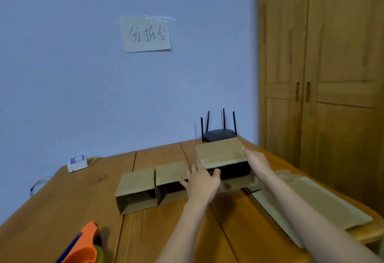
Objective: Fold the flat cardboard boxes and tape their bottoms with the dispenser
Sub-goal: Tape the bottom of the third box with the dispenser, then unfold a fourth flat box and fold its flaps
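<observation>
An opened cardboard box (220, 152) lies on its side at the back of the wooden table (62, 200), its dark opening facing me. My left hand (201, 181) holds the box's left wall, thumb hooked into the opening and fingers spread outside. My right hand (257, 163) lies flat against the box's right side, fingers straight along the top panel's edge. Left of it, two more opened boxes, one (137, 188) and the other (170, 174), lie side by side. A stack of flat cardboard (311, 202) lies at the right. The orange tape dispenser (85, 246) lies at the near left.
A black router (218, 134) with several antennas stands just behind the held box. A small white device (76, 163) with cables sits at the table's back left corner. A wooden wardrobe (324, 75) rises to the right of the table. A paper sign (146, 34) is taped to the wall.
</observation>
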The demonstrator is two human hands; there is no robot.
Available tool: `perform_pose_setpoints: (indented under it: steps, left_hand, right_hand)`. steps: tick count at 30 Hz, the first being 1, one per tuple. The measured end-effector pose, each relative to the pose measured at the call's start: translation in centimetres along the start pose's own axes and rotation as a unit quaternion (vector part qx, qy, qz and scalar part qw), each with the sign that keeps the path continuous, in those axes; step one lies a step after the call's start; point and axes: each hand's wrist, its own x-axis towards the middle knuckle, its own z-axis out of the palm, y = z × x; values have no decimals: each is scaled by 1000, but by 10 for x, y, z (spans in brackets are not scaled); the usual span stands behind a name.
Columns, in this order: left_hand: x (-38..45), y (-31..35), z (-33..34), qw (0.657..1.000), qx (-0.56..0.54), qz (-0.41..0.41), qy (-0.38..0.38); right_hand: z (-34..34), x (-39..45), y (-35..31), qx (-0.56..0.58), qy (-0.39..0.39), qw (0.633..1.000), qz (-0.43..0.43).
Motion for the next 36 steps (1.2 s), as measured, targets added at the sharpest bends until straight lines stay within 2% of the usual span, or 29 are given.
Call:
perform_pose_setpoints:
  steps: [6, 10, 18, 23, 26, 29, 32, 36]
  left_hand:
    - [29, -25, 19, 993, 110, 11, 27]
    - [36, -47, 29, 985, 164, 39, 16]
    - [36, -55, 36, 980, 189, 62, -4]
    - [39, -60, 32, 980, 190, 58, -22]
    - [41, -58, 22, 977, 198, 63, -39]
    - [43, -51, 9, 973, 211, 70, -57]
    - [42, -39, 0, 970, 218, 79, -69]
    - [26, -5, 2, 961, 233, 112, -101]
  right_hand:
    - [39, 41, 18, -16, -13, 999, 29]
    - [49, 57, 31, -46, -27, 998, 44]
    - [56, 74, 55, -123, -40, 991, 43]
    - [57, 62, 42, -215, -28, 976, -5]
    - [47, 54, 29, -328, -17, 942, -74]
    - [31, 35, 11, -458, -44, 877, -136]
    - [9, 17, -4, -559, -59, 812, -157]
    - [-31, -2, -12, -606, -46, 778, -157]
